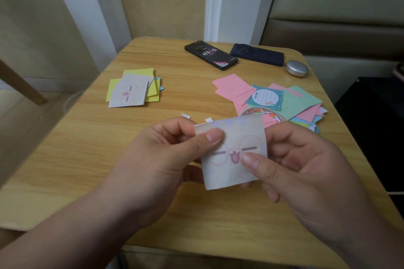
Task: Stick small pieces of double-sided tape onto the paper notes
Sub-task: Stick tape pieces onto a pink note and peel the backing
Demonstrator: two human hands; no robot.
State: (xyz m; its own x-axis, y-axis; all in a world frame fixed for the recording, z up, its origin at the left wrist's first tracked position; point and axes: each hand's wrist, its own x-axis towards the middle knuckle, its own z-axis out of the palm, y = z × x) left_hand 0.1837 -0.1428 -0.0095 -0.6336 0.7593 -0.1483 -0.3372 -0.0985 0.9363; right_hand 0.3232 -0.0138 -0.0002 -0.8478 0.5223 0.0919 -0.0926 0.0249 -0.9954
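Head view: white paper note (235, 172) with a pink glasses print, held above the worktop (87, 159), lower centre of frame. Left hand (161, 159) grip: thumb and fingers pinching the note's upper left corner. Right hand (306, 166) grip: thumb on the printed face, fingers behind, pinching the right side. Left of centre: yellow notes stack (140, 72), similar white note on top. Right of centre: loose pile of pink and green notes (231, 87). Small white scraps (185, 115) just above the hands. Upper centre: black phone (211, 54), dark blue phone (256, 54), silver round case (296, 68).
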